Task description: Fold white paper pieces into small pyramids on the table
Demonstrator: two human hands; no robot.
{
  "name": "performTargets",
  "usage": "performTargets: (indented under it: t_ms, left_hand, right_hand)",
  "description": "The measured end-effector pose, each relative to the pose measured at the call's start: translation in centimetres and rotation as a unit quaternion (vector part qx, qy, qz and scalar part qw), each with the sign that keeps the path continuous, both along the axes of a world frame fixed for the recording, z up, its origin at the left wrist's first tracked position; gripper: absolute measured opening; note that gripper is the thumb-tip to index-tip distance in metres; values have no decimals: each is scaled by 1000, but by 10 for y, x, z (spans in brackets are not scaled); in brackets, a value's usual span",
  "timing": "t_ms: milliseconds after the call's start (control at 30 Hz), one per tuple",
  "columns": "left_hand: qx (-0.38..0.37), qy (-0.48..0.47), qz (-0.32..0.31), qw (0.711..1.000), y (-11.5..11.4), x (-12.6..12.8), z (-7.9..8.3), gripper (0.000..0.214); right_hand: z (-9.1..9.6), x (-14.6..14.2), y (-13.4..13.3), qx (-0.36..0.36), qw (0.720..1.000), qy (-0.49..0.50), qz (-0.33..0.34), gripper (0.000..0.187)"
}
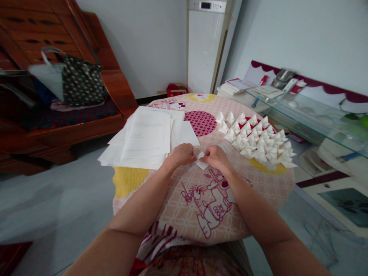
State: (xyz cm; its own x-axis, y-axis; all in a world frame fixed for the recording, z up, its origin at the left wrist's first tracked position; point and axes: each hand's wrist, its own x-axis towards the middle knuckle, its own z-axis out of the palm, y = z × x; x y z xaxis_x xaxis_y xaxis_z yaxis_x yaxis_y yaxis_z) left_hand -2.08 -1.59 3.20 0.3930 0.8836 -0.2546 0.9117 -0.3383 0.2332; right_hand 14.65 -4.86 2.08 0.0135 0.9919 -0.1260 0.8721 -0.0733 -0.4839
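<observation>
Between my two hands lies a small piece of folded white paper (202, 165), low over the patterned tablecloth (184, 207). The fingers of my left hand (184, 154) are curled and pinch its left side. From the right, my right hand (216, 156) pinches its upper edge between thumb and fingers. Beyond my left hand rests a loose stack of white paper sheets (148, 134), the top one with faint printed lines. To the right, several folded white paper pieces (255, 138) with pointed tips stand in rows on the cloth.
A glass-topped cabinet (316, 119) with metal containers and papers borders the table's right side. At the left is a wooden bench (115, 88) holding a dark patterned bag (82, 80). A tall white appliance (205, 50) stands in the back corner.
</observation>
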Motion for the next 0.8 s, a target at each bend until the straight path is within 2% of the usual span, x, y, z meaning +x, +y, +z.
performTargets:
  t_ms: [200, 433, 567, 700, 800]
  left_hand:
    - [13, -4, 14, 1000, -2, 2, 2, 23]
    - [-29, -54, 14, 998, 6, -6, -4, 16]
    - [-32, -95, 4, 995, 13, -12, -13, 14]
    - [-56, -132, -10, 990, 17, -18, -13, 16]
    - [-109, -170, -21, 979, 16, -22, -8, 19]
  right_hand:
    - [5, -7, -4, 18, 998, -51, 14, 27]
    - [4, -4, -1, 3, 999, -42, 18, 11]
    - [-1, 1, 1, 2, 1000, -8, 17, 11]
    - [-3, 3, 0, 3, 1000, 17, 13, 13]
    - [-3, 2, 0, 6, 1000, 11, 10, 13]
